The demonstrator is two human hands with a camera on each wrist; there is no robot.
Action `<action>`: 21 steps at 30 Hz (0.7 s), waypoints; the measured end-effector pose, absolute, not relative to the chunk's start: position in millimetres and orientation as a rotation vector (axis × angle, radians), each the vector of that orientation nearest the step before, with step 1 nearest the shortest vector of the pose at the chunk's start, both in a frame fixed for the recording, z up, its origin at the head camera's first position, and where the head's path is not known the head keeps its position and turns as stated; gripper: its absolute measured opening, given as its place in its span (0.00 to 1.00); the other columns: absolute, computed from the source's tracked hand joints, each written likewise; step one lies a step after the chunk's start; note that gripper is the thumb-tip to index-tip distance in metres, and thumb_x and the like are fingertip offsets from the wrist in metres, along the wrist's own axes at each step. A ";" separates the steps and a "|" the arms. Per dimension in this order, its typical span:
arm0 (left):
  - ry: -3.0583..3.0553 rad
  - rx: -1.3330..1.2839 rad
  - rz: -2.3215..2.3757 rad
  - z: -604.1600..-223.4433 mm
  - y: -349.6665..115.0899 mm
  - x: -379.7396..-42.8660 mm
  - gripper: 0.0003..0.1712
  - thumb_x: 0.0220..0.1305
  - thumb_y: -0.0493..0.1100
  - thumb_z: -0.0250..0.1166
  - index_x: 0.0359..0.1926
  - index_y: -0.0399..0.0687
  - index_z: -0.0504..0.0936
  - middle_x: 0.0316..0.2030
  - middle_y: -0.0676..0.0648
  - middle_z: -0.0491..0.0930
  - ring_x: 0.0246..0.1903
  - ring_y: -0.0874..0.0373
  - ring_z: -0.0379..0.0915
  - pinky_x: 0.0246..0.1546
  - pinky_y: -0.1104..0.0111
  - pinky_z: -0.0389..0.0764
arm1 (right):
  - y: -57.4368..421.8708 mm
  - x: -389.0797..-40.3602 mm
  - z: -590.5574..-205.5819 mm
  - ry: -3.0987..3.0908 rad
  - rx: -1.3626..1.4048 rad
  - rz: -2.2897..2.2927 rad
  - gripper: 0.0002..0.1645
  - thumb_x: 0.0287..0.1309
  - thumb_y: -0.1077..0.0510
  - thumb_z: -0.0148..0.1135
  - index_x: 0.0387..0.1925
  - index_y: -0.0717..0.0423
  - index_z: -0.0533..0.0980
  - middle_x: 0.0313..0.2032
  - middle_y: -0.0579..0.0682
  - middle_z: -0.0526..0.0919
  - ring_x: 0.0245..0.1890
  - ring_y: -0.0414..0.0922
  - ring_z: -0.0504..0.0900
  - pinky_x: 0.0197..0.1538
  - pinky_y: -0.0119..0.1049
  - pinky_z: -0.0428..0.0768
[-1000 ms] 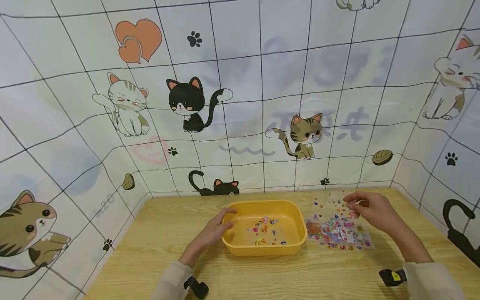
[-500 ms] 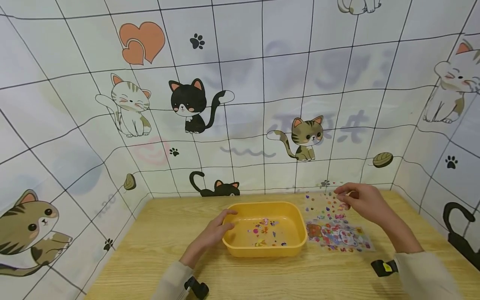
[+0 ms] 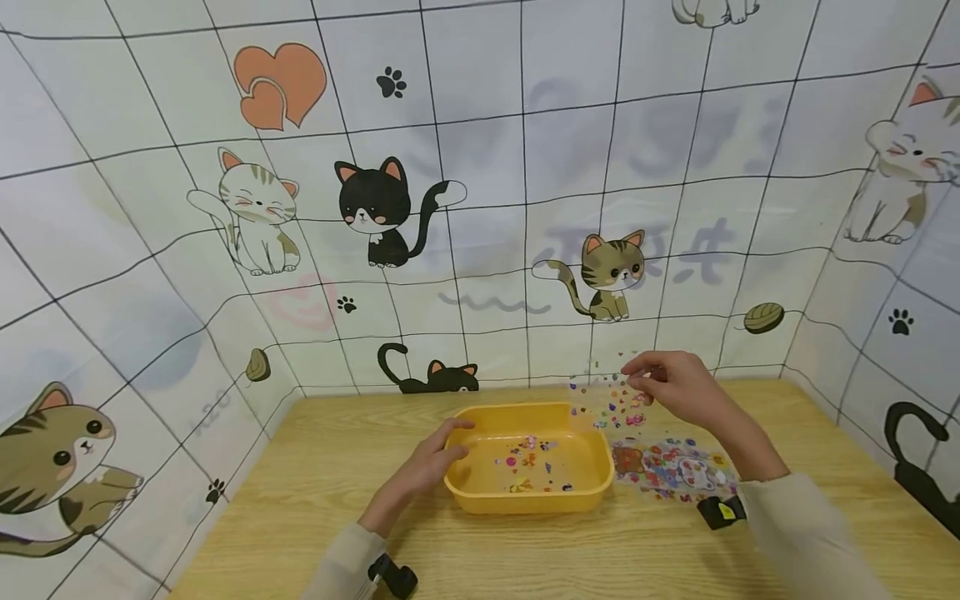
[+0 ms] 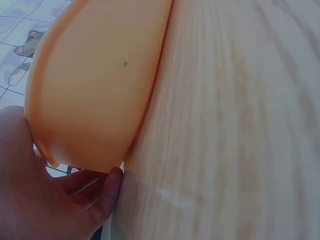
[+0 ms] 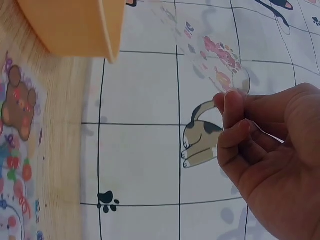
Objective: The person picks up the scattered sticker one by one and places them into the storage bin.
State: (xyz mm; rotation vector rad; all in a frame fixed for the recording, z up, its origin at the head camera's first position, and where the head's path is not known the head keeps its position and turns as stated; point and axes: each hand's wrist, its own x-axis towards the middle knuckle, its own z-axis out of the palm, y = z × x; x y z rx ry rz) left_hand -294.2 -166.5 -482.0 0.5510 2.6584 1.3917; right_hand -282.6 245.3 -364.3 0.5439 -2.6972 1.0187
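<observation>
My right hand (image 3: 678, 387) pinches a clear sticker sheet (image 3: 609, 403) between thumb and fingertips. The sheet is dotted with small coloured stickers and hangs raised at the back right corner of a yellow plastic tub (image 3: 528, 502). In the right wrist view the pinched edge of the sheet (image 5: 220, 55) shows at the fingertips. My left hand (image 3: 426, 460) grips the left end of the tub, thumb at its rim. Seen from the left wrist, the fingers (image 4: 107, 197) lie against the tub's outer wall. Several small colourful stickers (image 3: 528, 454) lie on the tub's floor.
To the right of the tub, more colourful sticker sheets (image 3: 667, 467), one with a brown bear, lie on the wooden table (image 3: 330, 483). A cat-print tiled backdrop (image 3: 480, 233) encloses the table at the back and both sides.
My right hand has lifted the clear sticker sheet off the other sheets and carried it left to the tub's back right corner. My left hand has stayed on the tub.
</observation>
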 end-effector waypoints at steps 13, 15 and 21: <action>2.648 0.540 1.404 -482.5 -167.0 -292.3 0.23 0.76 0.44 0.54 0.69 0.54 0.72 0.77 0.40 0.64 0.76 0.39 0.60 0.70 0.41 0.67 | 216.8 -291.5 -366.2 -2.737 0.646 1.064 0.11 0.69 0.65 0.61 0.49 0.65 0.82 0.40 0.60 0.87 0.25 0.41 0.82 0.30 0.35 0.82; 2.645 0.543 1.413 -482.2 -167.0 -291.9 0.23 0.76 0.43 0.54 0.69 0.54 0.72 0.77 0.40 0.64 0.76 0.39 0.59 0.70 0.41 0.67 | 214.9 -293.1 -368.3 -2.733 0.666 1.082 0.11 0.69 0.66 0.60 0.49 0.66 0.82 0.40 0.60 0.87 0.25 0.42 0.83 0.30 0.35 0.83; 2.642 0.536 1.408 -482.2 -166.8 -293.2 0.24 0.76 0.44 0.54 0.70 0.53 0.71 0.77 0.40 0.63 0.76 0.40 0.59 0.70 0.42 0.67 | 209.6 -297.4 -372.1 -2.738 0.691 1.084 0.11 0.69 0.66 0.60 0.48 0.65 0.83 0.38 0.57 0.87 0.23 0.42 0.82 0.28 0.33 0.82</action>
